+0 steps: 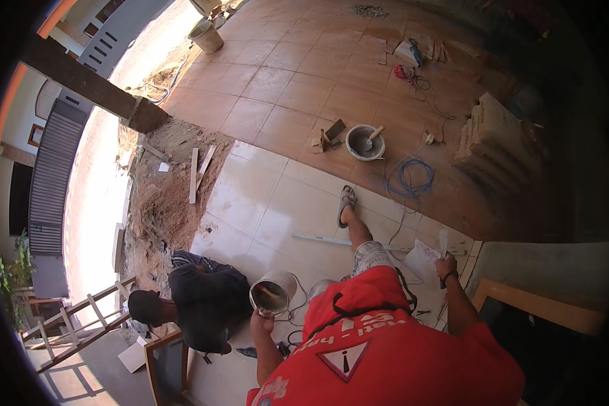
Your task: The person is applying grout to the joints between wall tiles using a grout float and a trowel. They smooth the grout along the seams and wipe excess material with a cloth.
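Note:
My left hand (pixel 264 321) is closed on the near rim of a pale bucket (pixel 287 284), which is tilted so its opening faces me. Inside the bucket lies something light-coloured that I cannot make out clearly. To the right, my right hand (pixel 446 265) grips a trowel-like tool with a pale, flat blade (pixel 443 240) pointing away from me. Beside that hand is a whitish, flat sheet or tile piece (pixel 423 262); whether the hand touches it is unclear.
A co-worker in dark clothes (pixel 210 304) crouches left of the bucket. A long metal straightedge (pixel 321 238) lies on pale tiles. Farther off are a mortar basin (pixel 356 150), a coiled blue cable (pixel 413 177) and stacked sacks (pixel 490 135). A wooden ladder (pixel 74 325) lies left; a framed panel (pixel 541 311) stands right.

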The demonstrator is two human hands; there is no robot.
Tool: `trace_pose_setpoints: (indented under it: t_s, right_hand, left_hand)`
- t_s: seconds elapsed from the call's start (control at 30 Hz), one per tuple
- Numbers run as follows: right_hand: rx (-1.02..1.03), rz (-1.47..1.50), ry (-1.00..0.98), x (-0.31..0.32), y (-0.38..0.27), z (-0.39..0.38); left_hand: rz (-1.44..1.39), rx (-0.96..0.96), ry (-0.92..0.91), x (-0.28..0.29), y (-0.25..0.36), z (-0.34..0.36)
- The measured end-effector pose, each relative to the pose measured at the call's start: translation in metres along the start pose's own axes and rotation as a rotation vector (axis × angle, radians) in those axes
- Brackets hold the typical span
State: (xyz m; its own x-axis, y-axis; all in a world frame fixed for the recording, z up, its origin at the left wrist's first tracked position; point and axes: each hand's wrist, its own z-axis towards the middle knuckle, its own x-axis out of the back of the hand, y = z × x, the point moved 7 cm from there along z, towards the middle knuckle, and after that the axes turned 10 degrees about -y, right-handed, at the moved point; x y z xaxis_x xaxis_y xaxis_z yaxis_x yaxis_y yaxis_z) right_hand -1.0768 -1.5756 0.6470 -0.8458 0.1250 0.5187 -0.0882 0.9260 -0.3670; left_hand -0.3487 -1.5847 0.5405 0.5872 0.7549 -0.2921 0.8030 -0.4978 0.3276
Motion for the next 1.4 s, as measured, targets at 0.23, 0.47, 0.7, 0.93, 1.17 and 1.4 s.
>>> trace_pose_setpoints:
  t_s: [0.23, 0.47, 0.7, 0.93, 1.17, 1.4]
  right_hand:
    - [-0.102, -0.170, 0.217, 0.029, 0.050, 0.149]
    - [-0.043, -0.005, 0.103, 0.075, -0.183, 0.198]
    - [0.289, -0.028, 0.020, 0.038, -0.381, 0.207]
    - [0.200, -0.296, 0.147, -0.023, -0.361, 0.231]
    - [-0.286, 0.036, 0.098, -0.079, -0.347, 0.135]
    - [-0.215, 0.163, 0.065, -0.122, -0.375, 0.084]
  left_hand:
    - [-0.164, 0.085, 0.167, -0.083, -0.005, 0.050]
    - [-0.345, 0.092, 0.389, -0.131, -0.016, 0.034]
    - [-0.445, 0.168, 0.487, -0.171, 0.000, 0.063]
    - [-0.438, 0.223, 0.455, -0.196, 0.070, 0.114]
    - [-0.143, 0.316, 0.276, -0.224, 0.179, 0.195]
    - [-0.076, 0.187, 0.213, -0.287, 0.324, 0.258]
